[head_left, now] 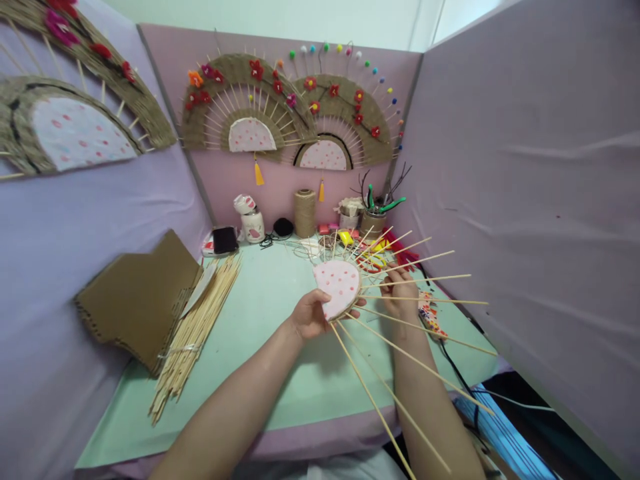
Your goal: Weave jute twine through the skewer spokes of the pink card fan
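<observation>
My left hand (311, 315) grips a half-round fan base (341, 285), thumb on its pink-spotted white face and fingers behind. Long thin bamboo sticks (415, 300) spread out like rays from its curved edge, some reaching over my right forearm. My right hand (399, 290) is raised just right of the base, behind several sticks. Its fingers are drawn together in a pinch; what lies between them is too small to make out. Loose twine (310, 250) and red-handled scissors (370, 265) lie on the table beyond the base.
On the left lie a bundle of sticks (200, 327) and brown cardboard (135, 293). Along the back stand a twine spool (305, 213) and a pot with green-handled pliers (375, 220). A floral-patterned tool (431, 313) with a cord lies right. Finished fans (215, 73) hang on the partitions.
</observation>
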`<state>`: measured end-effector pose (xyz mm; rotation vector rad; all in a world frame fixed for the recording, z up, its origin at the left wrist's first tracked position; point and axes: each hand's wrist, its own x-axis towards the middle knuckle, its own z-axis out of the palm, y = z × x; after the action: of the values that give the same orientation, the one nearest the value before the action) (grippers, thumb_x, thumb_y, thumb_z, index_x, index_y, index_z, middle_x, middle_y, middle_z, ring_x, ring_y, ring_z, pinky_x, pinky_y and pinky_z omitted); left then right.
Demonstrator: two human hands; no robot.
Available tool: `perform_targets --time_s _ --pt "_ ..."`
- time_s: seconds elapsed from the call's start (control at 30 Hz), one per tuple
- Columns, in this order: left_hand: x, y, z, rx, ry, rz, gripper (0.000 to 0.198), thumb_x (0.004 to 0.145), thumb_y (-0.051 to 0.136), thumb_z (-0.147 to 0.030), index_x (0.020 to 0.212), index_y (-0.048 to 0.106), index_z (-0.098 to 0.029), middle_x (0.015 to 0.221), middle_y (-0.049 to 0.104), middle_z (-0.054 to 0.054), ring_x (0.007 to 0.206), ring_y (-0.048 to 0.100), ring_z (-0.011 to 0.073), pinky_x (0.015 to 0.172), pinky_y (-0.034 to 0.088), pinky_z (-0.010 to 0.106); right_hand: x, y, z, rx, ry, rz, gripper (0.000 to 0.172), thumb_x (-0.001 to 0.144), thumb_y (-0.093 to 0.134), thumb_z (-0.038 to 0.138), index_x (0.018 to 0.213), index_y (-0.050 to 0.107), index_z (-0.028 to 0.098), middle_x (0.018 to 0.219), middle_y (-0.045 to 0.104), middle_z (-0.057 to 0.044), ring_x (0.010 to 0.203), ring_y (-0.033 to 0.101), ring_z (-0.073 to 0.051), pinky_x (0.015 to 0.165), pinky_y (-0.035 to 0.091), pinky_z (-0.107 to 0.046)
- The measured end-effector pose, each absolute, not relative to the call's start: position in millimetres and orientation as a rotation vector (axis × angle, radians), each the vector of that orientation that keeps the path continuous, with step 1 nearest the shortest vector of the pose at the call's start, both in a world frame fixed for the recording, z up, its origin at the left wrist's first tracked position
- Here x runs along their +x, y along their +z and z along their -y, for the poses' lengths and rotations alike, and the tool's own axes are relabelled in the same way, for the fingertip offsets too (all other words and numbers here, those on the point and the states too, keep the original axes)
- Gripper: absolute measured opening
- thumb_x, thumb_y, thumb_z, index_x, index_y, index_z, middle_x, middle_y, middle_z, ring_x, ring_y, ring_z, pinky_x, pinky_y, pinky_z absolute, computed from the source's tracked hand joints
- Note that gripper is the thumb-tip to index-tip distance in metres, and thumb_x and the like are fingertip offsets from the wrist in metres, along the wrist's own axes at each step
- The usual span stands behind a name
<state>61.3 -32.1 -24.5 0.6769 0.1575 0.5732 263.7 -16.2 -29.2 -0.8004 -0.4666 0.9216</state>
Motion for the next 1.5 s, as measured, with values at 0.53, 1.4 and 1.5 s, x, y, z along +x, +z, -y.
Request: perform_targets --time_s 0.53,1.4,1.5 --pt "55.3 -18.8 27.9 0.641 0.622 -0.219 0.06 0.062 0.052 -0.02 0.121 0.051 -0.007 0.098 0.068 0.018 0.074 0.064 0.0207 0.056 0.043 0.025 266.0 -30.3 15.2 -0.735 0.88 0.426 0.026 0.056 0.074 0.015 0.073 0.055 0.017 0.057 0.05 0.008 0.042 0.029 -0.001 0.036 0.023 -0.015" --pt "-6.5 -18.8 -16.9 0.733 0.763 -0.423 0.054 0.065 0.05 -0.018 0.118 0.052 -0.008 0.088 0.069 0.013 0.072 0.066 0.0195 0.064 0.047 0.026 261.2 -13.1 27.4 -0.605 0.606 0.619 0.025 0.061 0.07 0.023 0.083 0.058 0.021 0.072 0.055 0.004 0.061 0.049 -0.008 0.06 0.042 -0.024" --pt "-6.6 -20.3 -17.4 0.733 0.75 -0.43 0.054 0.065 0.051 -0.018 0.117 0.053 -0.007 0.089 0.069 0.014 0.072 0.066 0.0193 0.063 0.047 0.025 261.3 -11.0 29.5 -0.565 0.624 0.625 0.023 0.06 0.07 0.021 0.081 0.058 0.021 0.07 0.056 0.004 0.061 0.05 -0.008 0.059 0.042 -0.023"
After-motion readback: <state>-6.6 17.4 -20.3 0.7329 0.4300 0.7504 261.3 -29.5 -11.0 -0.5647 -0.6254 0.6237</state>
